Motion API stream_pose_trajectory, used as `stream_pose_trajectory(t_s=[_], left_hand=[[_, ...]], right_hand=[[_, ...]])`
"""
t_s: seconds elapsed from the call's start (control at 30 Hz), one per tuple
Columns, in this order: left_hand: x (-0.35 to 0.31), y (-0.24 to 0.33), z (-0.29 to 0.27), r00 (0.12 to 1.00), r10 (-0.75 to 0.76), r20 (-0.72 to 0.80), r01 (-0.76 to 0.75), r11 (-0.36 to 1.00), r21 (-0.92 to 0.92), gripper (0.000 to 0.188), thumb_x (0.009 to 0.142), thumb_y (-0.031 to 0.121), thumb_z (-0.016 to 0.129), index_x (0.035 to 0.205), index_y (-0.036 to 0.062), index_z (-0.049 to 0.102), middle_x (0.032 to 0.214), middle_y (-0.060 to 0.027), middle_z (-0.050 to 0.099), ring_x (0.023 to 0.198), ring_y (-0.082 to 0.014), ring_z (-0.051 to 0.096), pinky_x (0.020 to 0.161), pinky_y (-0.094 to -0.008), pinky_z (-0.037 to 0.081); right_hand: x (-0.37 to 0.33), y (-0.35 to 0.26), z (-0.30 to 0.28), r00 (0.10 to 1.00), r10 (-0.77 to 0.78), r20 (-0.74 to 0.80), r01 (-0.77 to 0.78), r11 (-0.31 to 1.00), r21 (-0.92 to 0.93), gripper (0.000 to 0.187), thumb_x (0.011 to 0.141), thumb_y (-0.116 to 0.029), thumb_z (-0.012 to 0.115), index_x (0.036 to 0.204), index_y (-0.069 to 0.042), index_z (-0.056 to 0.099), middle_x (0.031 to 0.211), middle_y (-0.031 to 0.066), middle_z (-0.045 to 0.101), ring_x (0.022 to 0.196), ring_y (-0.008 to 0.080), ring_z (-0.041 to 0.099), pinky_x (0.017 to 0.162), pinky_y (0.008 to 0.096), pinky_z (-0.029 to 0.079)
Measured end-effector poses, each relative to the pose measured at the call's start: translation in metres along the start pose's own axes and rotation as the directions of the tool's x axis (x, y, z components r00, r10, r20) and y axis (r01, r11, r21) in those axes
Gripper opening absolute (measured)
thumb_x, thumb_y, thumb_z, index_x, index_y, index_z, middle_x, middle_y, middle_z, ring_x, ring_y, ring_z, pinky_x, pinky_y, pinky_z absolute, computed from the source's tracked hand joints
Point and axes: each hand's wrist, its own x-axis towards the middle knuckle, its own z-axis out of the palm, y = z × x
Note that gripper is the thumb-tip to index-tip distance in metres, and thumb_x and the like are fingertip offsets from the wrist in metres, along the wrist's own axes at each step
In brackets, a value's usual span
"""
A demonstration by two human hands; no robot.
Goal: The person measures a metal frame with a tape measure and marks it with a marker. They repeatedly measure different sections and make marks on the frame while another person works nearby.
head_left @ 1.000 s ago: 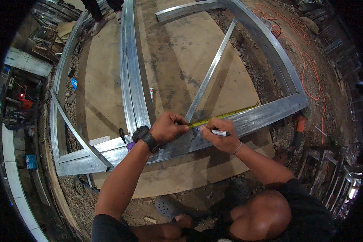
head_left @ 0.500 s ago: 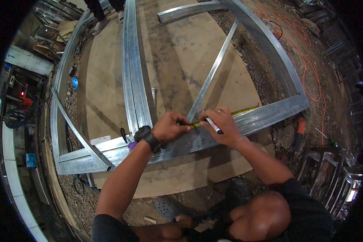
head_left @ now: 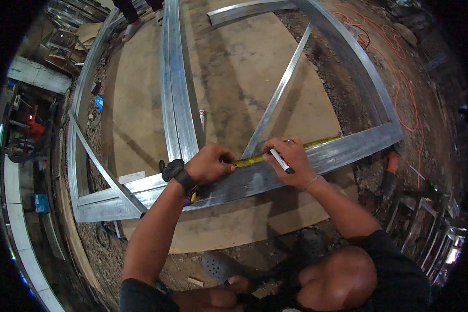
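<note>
A yellow tape measure blade (head_left: 317, 143) lies along the near galvanized steel beam (head_left: 348, 147). My left hand (head_left: 209, 164), with a black watch on its wrist, pinches the blade between thumb and fingers at the blade's left part. A purple and yellow object (head_left: 191, 198), perhaps the tape's case, peeks out below that wrist, mostly hidden. Held in my right hand (head_left: 294, 162) is a white marker pen (head_left: 281, 160) with a black end, slanting over the beam. The fingers of that hand are beside the blade.
A double steel bar (head_left: 174, 88) runs away from the near beam. A thin diagonal brace (head_left: 281, 88) crosses the right side, another (head_left: 101, 158) the left. A second marker (head_left: 202, 117) is by the double bar. An orange cable (head_left: 400, 88) coils at right. Another person's feet (head_left: 132, 30) stand at the far left.
My left hand has shifted left along the beam, and more yellow blade shows between my hands. The purple object now shows below the wrist. My right hand still holds the marker.
</note>
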Motion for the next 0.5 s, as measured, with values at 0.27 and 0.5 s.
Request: stream_pose_trajectory(t_s=[0.27,0.5], left_hand=[[-0.002,-0.004,0.006,0.999,-0.027,-0.017,0.025,0.993,-0.111,0.030,0.086,0.009,0.077,0.113,-0.0036,0.077,0.102,-0.0181,0.080,0.091,-0.0214,0.075,0.087,-0.0348,0.057],[0.000,-0.012,0.006,1.000,-0.018,-0.015,0.016,0.990,-0.137,0.031,0.087,0.009,0.078,0.115,-0.0041,0.077,0.102,-0.0168,0.080,0.090,-0.0191,0.074,0.086,-0.0334,0.057]], right_hand=[[-0.001,-0.003,-0.001,0.999,0.016,-0.044,-0.016,1.000,0.000,0.024,0.091,-0.017,0.076,0.113,-0.014,0.066,0.096,0.0065,0.071,0.092,0.0286,0.066,0.092,0.0418,0.043],[0.001,-0.014,-0.012,0.954,-0.005,-0.300,0.030,0.996,0.080,0.016,0.097,-0.020,0.075,0.108,-0.008,0.073,0.092,0.0064,0.072,0.088,0.0228,0.068,0.085,0.0389,0.049]])
